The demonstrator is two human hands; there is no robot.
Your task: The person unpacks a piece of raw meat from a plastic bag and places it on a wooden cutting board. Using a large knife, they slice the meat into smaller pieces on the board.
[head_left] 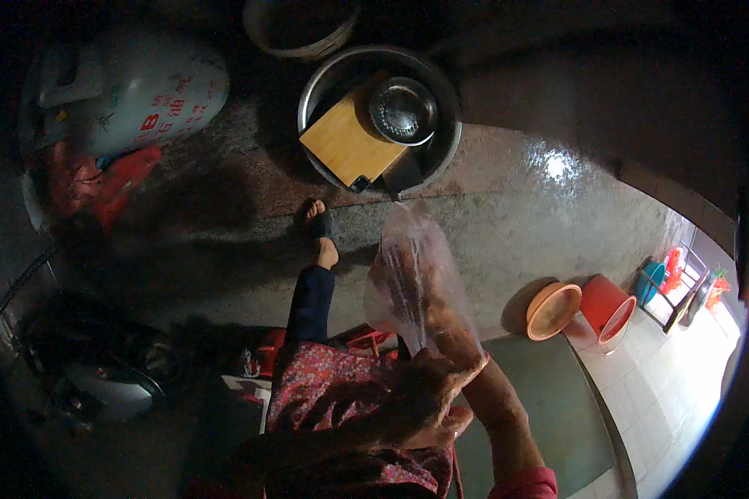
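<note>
The left hand [427, 389] pinched the mouth of a clear plastic bag [391, 279], which covered the right hand [426, 283]; through the cloudy plastic, I couldn't tell whether that grip was open or closed. Beyond, a basin [448, 143] held a wooden board [349, 137] and a metal bowl [404, 104].

So you've got one clear plastic bag [408, 258], two hands [428, 387] (counting the one inside it), one board [349, 141], one metal basin [452, 116], one smaller metal bowl [404, 106], one red bucket [601, 301], one gas cylinder [154, 91].
</note>
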